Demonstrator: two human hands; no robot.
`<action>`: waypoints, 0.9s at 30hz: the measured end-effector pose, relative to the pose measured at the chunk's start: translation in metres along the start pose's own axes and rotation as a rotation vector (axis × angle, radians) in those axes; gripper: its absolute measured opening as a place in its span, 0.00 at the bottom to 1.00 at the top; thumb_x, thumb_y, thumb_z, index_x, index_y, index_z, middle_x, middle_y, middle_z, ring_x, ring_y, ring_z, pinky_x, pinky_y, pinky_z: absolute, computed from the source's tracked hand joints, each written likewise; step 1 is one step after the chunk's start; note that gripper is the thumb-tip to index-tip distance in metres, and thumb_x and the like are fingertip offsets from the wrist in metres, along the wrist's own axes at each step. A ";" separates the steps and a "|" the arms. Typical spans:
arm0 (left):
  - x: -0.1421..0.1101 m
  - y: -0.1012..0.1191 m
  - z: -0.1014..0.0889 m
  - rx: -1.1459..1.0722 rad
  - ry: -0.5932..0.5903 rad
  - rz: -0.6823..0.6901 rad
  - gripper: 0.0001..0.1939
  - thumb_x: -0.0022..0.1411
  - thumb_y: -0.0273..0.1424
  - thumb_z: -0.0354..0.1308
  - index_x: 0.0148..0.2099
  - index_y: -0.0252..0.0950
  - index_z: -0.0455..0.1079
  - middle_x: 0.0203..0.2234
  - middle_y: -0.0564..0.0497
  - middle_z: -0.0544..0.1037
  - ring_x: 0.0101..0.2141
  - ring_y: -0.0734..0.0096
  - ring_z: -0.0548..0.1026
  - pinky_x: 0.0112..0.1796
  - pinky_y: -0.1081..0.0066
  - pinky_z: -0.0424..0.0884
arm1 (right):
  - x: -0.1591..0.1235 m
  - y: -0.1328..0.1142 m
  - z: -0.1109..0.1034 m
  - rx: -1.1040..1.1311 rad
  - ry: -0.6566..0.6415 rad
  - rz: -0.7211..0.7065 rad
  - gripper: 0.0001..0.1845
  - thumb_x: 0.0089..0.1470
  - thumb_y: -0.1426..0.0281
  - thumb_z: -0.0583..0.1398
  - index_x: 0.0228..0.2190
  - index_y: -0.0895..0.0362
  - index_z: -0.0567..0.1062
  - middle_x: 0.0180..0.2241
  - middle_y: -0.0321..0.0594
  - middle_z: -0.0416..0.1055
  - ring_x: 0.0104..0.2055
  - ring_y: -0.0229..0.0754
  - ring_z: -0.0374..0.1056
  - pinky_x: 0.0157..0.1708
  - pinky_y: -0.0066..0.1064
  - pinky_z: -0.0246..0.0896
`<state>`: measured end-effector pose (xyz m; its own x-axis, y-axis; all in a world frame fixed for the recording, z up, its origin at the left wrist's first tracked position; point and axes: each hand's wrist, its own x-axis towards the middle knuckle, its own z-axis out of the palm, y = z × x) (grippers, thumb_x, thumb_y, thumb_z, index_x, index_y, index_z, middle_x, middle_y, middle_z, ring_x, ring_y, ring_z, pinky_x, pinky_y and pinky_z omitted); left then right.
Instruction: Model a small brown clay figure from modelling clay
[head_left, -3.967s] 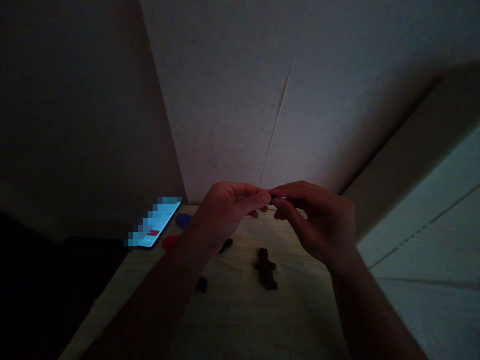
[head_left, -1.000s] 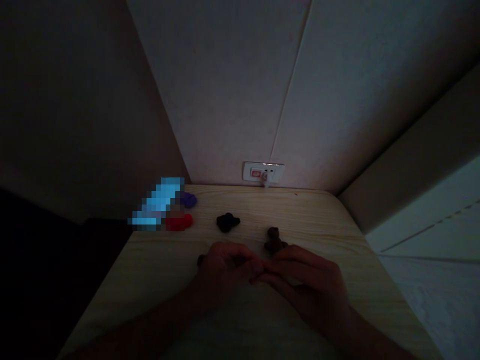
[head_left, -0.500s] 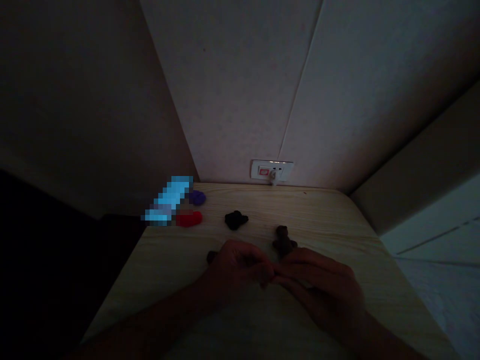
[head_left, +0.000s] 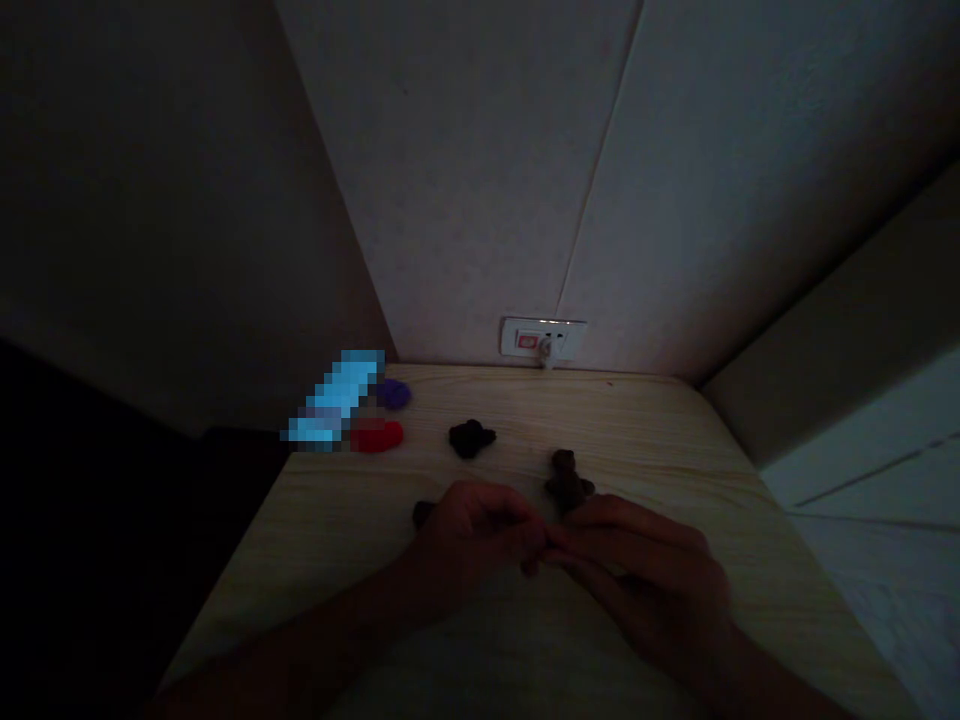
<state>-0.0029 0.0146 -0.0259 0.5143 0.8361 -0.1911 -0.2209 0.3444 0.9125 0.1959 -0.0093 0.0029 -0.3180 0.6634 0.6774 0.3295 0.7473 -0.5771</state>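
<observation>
My left hand (head_left: 480,535) and my right hand (head_left: 645,565) meet fingertip to fingertip above the table, both closed in a pinch. Whatever lies between the fingertips is too small and dark to make out. Just beyond my right hand lies a brown figure (head_left: 568,482) that looks moulded from clay, with a round head and stubby arms; its lower part is hidden behind the fingers. A dark brown lump (head_left: 423,514) peeks out beside my left hand, mostly covered by it. Farther back sits a black clay-like lump (head_left: 471,438) with a small point on its right.
On the wooden table (head_left: 615,420), a red lump (head_left: 379,436) and a purple lump (head_left: 394,393) lie at the back left, beside a glowing, pixelated rectangle (head_left: 337,400). A wall socket (head_left: 543,338) with a plug stands behind the table's back edge. The light is dim.
Hardly anything differs. The fingertips of both hands have shifted very slightly while staying pinched together; the lumps and the brown figure lie where they were.
</observation>
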 end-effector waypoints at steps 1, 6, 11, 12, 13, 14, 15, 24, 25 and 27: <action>0.000 0.000 0.000 -0.003 0.001 0.003 0.22 0.53 0.49 0.75 0.31 0.33 0.80 0.22 0.52 0.79 0.24 0.76 0.73 0.30 0.76 0.68 | 0.000 0.000 0.000 0.001 0.005 0.002 0.04 0.62 0.72 0.68 0.35 0.60 0.84 0.32 0.44 0.82 0.30 0.38 0.80 0.31 0.22 0.77; 0.000 0.003 -0.001 -0.004 0.003 0.001 0.22 0.52 0.48 0.76 0.30 0.33 0.80 0.21 0.52 0.79 0.24 0.76 0.73 0.30 0.76 0.68 | -0.003 0.001 0.001 0.012 0.008 0.031 0.02 0.60 0.74 0.69 0.36 0.59 0.85 0.33 0.43 0.81 0.31 0.37 0.79 0.31 0.22 0.77; 0.000 0.004 -0.001 0.007 -0.017 -0.005 0.22 0.50 0.49 0.76 0.30 0.33 0.81 0.21 0.52 0.79 0.23 0.76 0.73 0.29 0.76 0.67 | -0.002 0.001 0.001 0.033 0.012 0.040 0.03 0.60 0.72 0.70 0.36 0.59 0.85 0.32 0.42 0.81 0.30 0.36 0.79 0.30 0.20 0.76; 0.000 0.003 -0.001 0.003 -0.016 -0.005 0.22 0.51 0.49 0.76 0.30 0.33 0.81 0.21 0.52 0.80 0.24 0.76 0.73 0.29 0.77 0.67 | -0.001 0.001 0.001 0.036 0.010 0.041 0.03 0.60 0.72 0.70 0.36 0.59 0.85 0.32 0.42 0.81 0.30 0.36 0.79 0.30 0.20 0.76; 0.000 0.003 -0.001 -0.001 -0.011 -0.005 0.21 0.51 0.48 0.76 0.30 0.33 0.81 0.21 0.52 0.80 0.24 0.76 0.74 0.29 0.76 0.68 | -0.001 0.001 0.001 0.040 0.005 0.039 0.03 0.59 0.72 0.70 0.37 0.59 0.85 0.32 0.42 0.81 0.30 0.36 0.79 0.30 0.20 0.77; 0.000 0.003 -0.001 -0.006 -0.005 -0.003 0.21 0.51 0.48 0.76 0.30 0.33 0.80 0.22 0.52 0.80 0.24 0.76 0.74 0.29 0.76 0.68 | -0.001 0.001 0.000 0.045 -0.002 0.040 0.04 0.59 0.72 0.70 0.37 0.59 0.85 0.32 0.42 0.81 0.31 0.36 0.79 0.31 0.21 0.77; 0.000 0.003 -0.001 -0.010 0.000 -0.001 0.22 0.51 0.48 0.76 0.30 0.33 0.80 0.22 0.52 0.80 0.24 0.76 0.74 0.29 0.76 0.68 | -0.001 0.001 0.000 0.048 -0.009 0.041 0.04 0.59 0.73 0.70 0.38 0.58 0.85 0.33 0.42 0.81 0.31 0.36 0.79 0.31 0.21 0.77; 0.000 0.002 -0.001 -0.035 0.007 -0.001 0.22 0.49 0.49 0.77 0.31 0.34 0.81 0.21 0.53 0.79 0.23 0.77 0.72 0.28 0.76 0.67 | -0.001 0.000 -0.001 0.020 -0.003 0.044 0.08 0.60 0.76 0.68 0.42 0.57 0.85 0.33 0.40 0.81 0.31 0.36 0.79 0.31 0.21 0.76; 0.000 0.002 -0.001 -0.035 0.007 -0.007 0.22 0.49 0.48 0.77 0.32 0.34 0.81 0.21 0.53 0.79 0.23 0.77 0.72 0.28 0.76 0.67 | 0.000 -0.001 -0.001 0.019 0.000 0.041 0.08 0.61 0.75 0.68 0.42 0.57 0.85 0.33 0.40 0.81 0.31 0.36 0.79 0.31 0.21 0.77; 0.001 0.003 -0.001 -0.036 0.005 -0.017 0.21 0.48 0.48 0.78 0.31 0.34 0.82 0.21 0.52 0.80 0.23 0.77 0.73 0.28 0.76 0.67 | 0.001 -0.001 -0.001 0.024 0.007 0.029 0.08 0.62 0.74 0.67 0.43 0.56 0.85 0.33 0.40 0.81 0.31 0.36 0.79 0.31 0.21 0.76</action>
<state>-0.0037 0.0165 -0.0237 0.5141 0.8319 -0.2086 -0.2417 0.3739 0.8954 0.1962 -0.0097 0.0046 -0.3021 0.6846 0.6634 0.3169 0.7284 -0.6074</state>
